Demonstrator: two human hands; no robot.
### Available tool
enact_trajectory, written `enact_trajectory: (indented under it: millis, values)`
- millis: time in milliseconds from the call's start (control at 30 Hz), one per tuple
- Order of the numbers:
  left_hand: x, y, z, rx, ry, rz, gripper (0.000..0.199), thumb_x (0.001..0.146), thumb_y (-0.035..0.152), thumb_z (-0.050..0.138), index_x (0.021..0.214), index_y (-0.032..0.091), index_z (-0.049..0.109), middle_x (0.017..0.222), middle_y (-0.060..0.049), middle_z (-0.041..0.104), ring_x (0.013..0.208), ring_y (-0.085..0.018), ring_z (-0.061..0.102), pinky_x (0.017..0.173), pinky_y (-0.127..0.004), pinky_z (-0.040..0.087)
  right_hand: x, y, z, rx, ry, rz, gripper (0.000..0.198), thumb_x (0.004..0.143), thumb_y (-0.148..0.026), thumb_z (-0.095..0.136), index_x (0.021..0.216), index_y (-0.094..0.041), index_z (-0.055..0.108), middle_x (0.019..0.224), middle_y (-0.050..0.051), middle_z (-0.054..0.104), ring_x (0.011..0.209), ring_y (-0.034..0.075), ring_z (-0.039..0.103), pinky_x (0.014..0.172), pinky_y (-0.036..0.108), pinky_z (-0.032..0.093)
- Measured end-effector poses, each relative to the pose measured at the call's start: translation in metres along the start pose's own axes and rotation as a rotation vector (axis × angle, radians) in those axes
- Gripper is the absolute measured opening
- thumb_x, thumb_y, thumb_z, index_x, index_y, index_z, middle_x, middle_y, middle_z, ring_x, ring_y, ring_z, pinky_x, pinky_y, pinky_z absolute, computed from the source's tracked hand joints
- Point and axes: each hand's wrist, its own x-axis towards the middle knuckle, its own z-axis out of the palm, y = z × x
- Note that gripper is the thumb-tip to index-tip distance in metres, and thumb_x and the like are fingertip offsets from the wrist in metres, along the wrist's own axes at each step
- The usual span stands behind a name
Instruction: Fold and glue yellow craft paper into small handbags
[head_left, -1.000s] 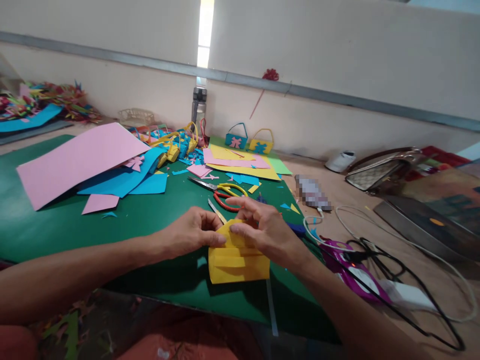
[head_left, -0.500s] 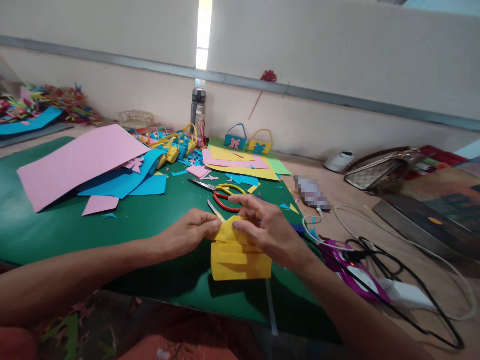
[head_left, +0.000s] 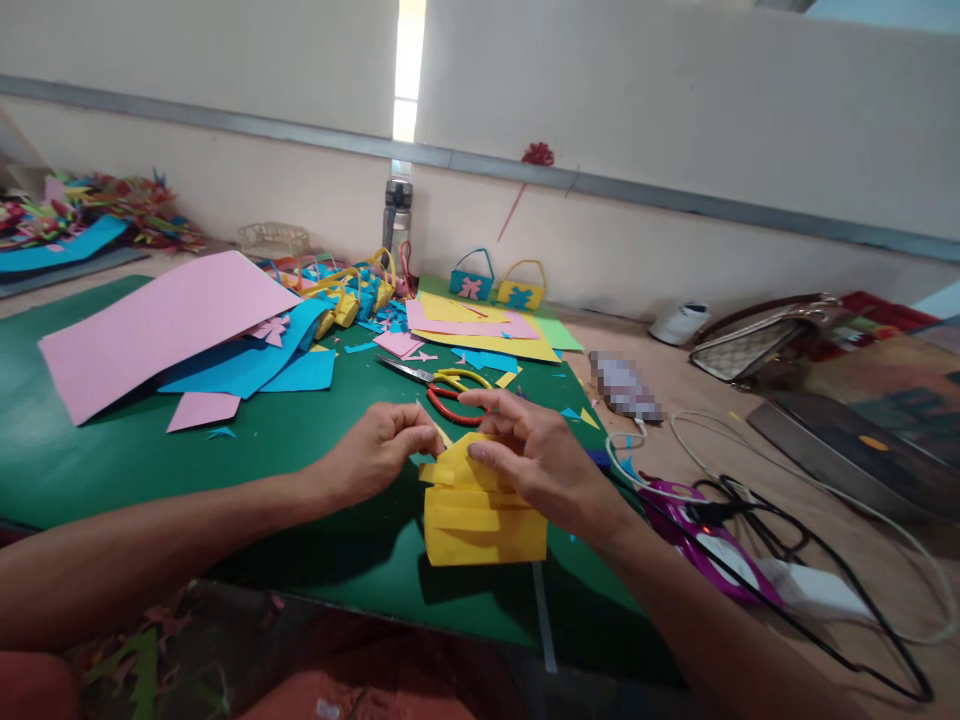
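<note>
A folded yellow foam-sheet bag (head_left: pixel 487 540) with flaps stands near the front edge of the green mat (head_left: pixel 337 560). My right hand (head_left: pixel 532 450) grips its upper flap, thumb in front and the other fingers behind, partly hidden. At the bag's upper left, my left hand (head_left: pixel 386 450) is closed in a pinch by the flap's end. What lies between those fingertips, if anything, is hidden. Just beyond the hands lie scissors (head_left: pixel 450 390) with red and yellow handles. A pale translucent stick (head_left: pixel 546 620) juts out below the bag over the mat's edge.
Pink sheets (head_left: pixel 165 330) and blue sheets (head_left: pixel 225 365) lie at left. Behind are a pile of small bags (head_left: pixel 360 295), two finished little bags (head_left: pixel 495 288) and a bottle (head_left: pixel 397 215). To the right are a purple power strip (head_left: pixel 697 545), cables and a handbag (head_left: pixel 757 340).
My left fingers have eased off the flap's left end, which now shows more fully and sticks out. My right hand keeps its grip, and the bag has barely shifted.
</note>
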Motion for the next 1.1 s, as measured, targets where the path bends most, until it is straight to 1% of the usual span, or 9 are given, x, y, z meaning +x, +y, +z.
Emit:
enact_trajectory:
  millis: [133, 200, 367, 500, 600, 700, 800, 900, 1100]
  values:
    - [0.003, 0.004, -0.005, 0.084, 0.148, -0.007, 0.040, 0.084, 0.036, 0.033, 0.057, 0.014, 0.052, 0.059, -0.001, 0.053, 0.061, -0.011, 0.047, 0.063, -0.022, 0.038, 0.001, 0.001, -0.001, 0.017, 0.010, 0.002, 0.036, 0.074, -0.013, 0.052, 0.110, -0.015, 0.052, 0.058, -0.007, 0.040, 0.051, 0.007, 0.037, 0.046, 0.020, 0.032]
    - [0.001, 0.006, -0.005, 0.103, 0.138, -0.041, 0.043, 0.084, 0.040, 0.033, 0.059, 0.013, 0.055, 0.058, 0.000, 0.053, 0.059, -0.011, 0.047, 0.061, -0.022, 0.038, 0.002, 0.002, 0.000, 0.023, 0.013, 0.002, 0.036, 0.074, -0.014, 0.052, 0.111, -0.015, 0.053, 0.057, -0.007, 0.041, 0.050, 0.007, 0.037, 0.046, 0.020, 0.031]
    - [-0.004, 0.002, 0.000, 0.043, -0.210, -0.004, 0.026, 0.070, 0.036, 0.059, 0.078, 0.011, 0.064, 0.078, -0.002, 0.063, 0.074, -0.015, 0.053, 0.067, -0.022, 0.041, 0.001, 0.003, 0.005, -0.003, 0.031, -0.012, 0.038, 0.075, -0.015, 0.052, 0.113, -0.016, 0.052, 0.062, -0.003, 0.053, 0.053, 0.009, 0.045, 0.049, 0.021, 0.037]
    - [-0.003, -0.008, -0.002, -0.151, -0.295, -0.120, 0.026, 0.071, 0.032, 0.059, 0.081, 0.010, 0.066, 0.078, -0.004, 0.065, 0.070, -0.016, 0.057, 0.064, -0.023, 0.044, 0.002, 0.004, -0.002, 0.000, 0.166, -0.067, 0.030, 0.081, -0.023, 0.049, 0.109, -0.018, 0.055, 0.072, 0.001, 0.061, 0.064, 0.013, 0.054, 0.058, 0.025, 0.042]
    - [0.000, -0.011, -0.007, -0.280, -0.278, -0.167, 0.026, 0.071, 0.032, 0.060, 0.085, 0.012, 0.067, 0.078, -0.003, 0.067, 0.072, -0.015, 0.059, 0.067, -0.022, 0.045, 0.001, 0.004, -0.015, 0.078, 0.329, -0.082, 0.026, 0.081, -0.029, 0.051, 0.105, -0.018, 0.056, 0.080, 0.003, 0.063, 0.071, 0.014, 0.057, 0.061, 0.026, 0.043]
    - [0.001, -0.009, -0.009, -0.315, -0.244, -0.181, 0.025, 0.071, 0.034, 0.062, 0.083, 0.013, 0.068, 0.080, -0.002, 0.069, 0.073, -0.015, 0.060, 0.067, -0.022, 0.045, -0.001, 0.006, -0.026, 0.138, 0.450, -0.071, 0.018, 0.079, -0.028, 0.054, 0.092, -0.017, 0.059, 0.065, -0.001, 0.058, 0.059, 0.011, 0.053, 0.055, 0.024, 0.041]
    - [0.001, -0.005, -0.008, -0.325, -0.199, -0.185, 0.025, 0.070, 0.036, 0.062, 0.079, 0.013, 0.068, 0.078, -0.002, 0.069, 0.071, -0.015, 0.060, 0.065, -0.022, 0.046, -0.004, 0.011, -0.029, 0.129, 0.481, -0.037, 0.022, 0.080, -0.035, 0.053, 0.070, -0.016, 0.057, 0.049, -0.005, 0.045, 0.045, 0.009, 0.043, 0.046, 0.022, 0.035]
    - [0.002, -0.003, -0.006, -0.331, -0.154, -0.167, 0.027, 0.071, 0.039, 0.061, 0.079, 0.014, 0.067, 0.074, -0.001, 0.068, 0.068, -0.014, 0.059, 0.062, -0.021, 0.045, -0.007, 0.017, -0.026, 0.056, 0.435, -0.031, 0.033, 0.083, -0.042, 0.048, 0.061, -0.017, 0.053, 0.053, -0.002, 0.049, 0.050, 0.010, 0.046, 0.047, 0.023, 0.036]
    - [0.002, -0.003, -0.004, -0.256, -0.046, -0.132, 0.034, 0.074, 0.046, 0.055, 0.070, 0.012, 0.063, 0.063, 0.001, 0.060, 0.059, -0.011, 0.051, 0.057, -0.019, 0.040, -0.013, 0.012, -0.012, -0.316, 0.465, -0.335, 0.008, 0.080, -0.021, 0.055, 0.072, -0.019, 0.057, 0.080, 0.004, 0.058, 0.079, 0.017, 0.055, 0.072, 0.031, 0.043]
